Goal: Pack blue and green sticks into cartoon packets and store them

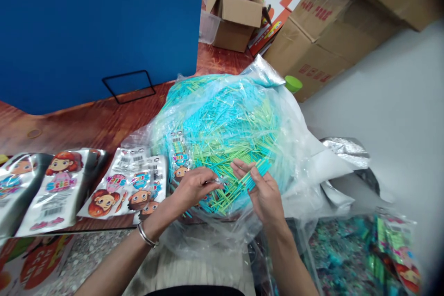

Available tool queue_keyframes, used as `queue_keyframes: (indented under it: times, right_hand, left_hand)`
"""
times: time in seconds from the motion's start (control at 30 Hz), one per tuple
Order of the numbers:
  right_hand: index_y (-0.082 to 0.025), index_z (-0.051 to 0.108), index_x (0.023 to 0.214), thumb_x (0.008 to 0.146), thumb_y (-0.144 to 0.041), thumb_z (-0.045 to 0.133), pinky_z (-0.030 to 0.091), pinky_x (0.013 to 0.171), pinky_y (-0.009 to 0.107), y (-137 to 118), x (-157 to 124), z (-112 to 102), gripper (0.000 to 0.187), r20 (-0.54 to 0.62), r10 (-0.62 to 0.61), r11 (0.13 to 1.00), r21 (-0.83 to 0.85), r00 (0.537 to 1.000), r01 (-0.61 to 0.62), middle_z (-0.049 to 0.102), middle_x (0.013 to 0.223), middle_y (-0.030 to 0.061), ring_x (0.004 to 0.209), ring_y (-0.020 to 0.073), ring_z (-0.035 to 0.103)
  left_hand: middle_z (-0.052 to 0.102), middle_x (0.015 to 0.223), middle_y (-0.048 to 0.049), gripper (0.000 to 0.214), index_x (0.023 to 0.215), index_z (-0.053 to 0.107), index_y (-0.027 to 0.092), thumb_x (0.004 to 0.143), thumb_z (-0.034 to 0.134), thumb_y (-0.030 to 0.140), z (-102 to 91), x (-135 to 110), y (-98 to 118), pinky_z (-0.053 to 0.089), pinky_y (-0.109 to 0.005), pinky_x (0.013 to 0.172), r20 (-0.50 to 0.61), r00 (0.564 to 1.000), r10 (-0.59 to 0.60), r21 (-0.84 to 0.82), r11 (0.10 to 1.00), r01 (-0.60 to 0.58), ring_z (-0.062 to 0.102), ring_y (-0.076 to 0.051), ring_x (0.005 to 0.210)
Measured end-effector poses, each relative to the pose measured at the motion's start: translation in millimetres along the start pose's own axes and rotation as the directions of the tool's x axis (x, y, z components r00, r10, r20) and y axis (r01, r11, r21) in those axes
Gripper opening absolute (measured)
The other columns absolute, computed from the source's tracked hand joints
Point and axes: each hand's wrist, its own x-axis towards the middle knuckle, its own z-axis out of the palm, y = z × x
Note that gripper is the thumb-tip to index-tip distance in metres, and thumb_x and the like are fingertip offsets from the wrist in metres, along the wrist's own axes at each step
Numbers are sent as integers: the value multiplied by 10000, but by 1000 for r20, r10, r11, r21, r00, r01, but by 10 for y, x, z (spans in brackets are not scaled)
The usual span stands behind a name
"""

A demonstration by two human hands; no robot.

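Thin sticks [225, 115] being handled at the worktop [128, 120]

From a distance, I am viewing a large heap of blue and green sticks, which is resting in a spread plastic bag [298, 143] on the wood-patterned worktop. With the right hand [266, 192], I am holding a small bundle [256, 173] of these sticks just above the front of the heap; the grip is closed around it, the thumb pressing on the near side. With the left hand [194, 187], I am pinching a small shiny piece [222, 181], too indistinct to identify, near the bundle. A metal bracelet [147, 236] is circling the left wrist. One printed pouch [179, 152] is lying on the heap's left part, near the left hand. Overlapping pouches [116, 187] are lying to the left of the bag, and pouch stacks [57, 189] are standing farther left. Beyond the heap, an open carton [239, 11] is sitting beside piled boxes [322, 37].
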Motion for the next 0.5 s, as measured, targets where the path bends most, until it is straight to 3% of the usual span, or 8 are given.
queue_keyframes:
  times: [0.13, 0.3, 0.4, 0.5]
  right_hand:
    - [-208, 605, 907, 863, -332, 546, 405, 993, 445, -112, 83, 86, 145, 92, 32, 995, -93, 995, -23, 703, 1035, 46, 1004, 218, 647]
    - [-197, 575, 928, 852, -402, 533, 466, 920, 414, -10, 166, 231, 223, 152, 92, 965, -259, 984, -50, 692, 1053, 69, 962, 216, 662]
    - [-206, 555, 928, 855, -434, 512, 492, 877, 395, 42, 215, 312, 243, 157, 75, 957, -290, 985, -27, 689, 1054, 62, 921, 207, 675]
    - [-205, 571, 950, 879, -444, 467, 487, 886, 392, 65, 220, 322, 270, 160, 27, 958, -287, 987, 20, 691, 1047, 59, 918, 202, 673]
  left_hand:
    - [583, 599, 10, 236, 736, 612, 149, 823, 575, 366, 53, -32, -19, 384, -193, 558, 50, 998, -36, -17, 999, 36, 536, -97, 582]
    - [584, 622, 8, 229, 732, 614, 146, 800, 608, 365, 92, -47, -5, 378, -200, 566, 106, 988, -109, -61, 991, 116, 529, -100, 590]
    - [567, 593, 21, 241, 679, 606, 146, 774, 637, 366, 89, -27, 35, 362, -198, 554, 155, 967, -202, -139, 965, 224, 511, -98, 576]
    - [584, 595, 28, 261, 653, 605, 147, 748, 658, 385, 78, -8, 56, 373, -196, 554, 200, 922, -332, -324, 866, 382, 509, -95, 568]
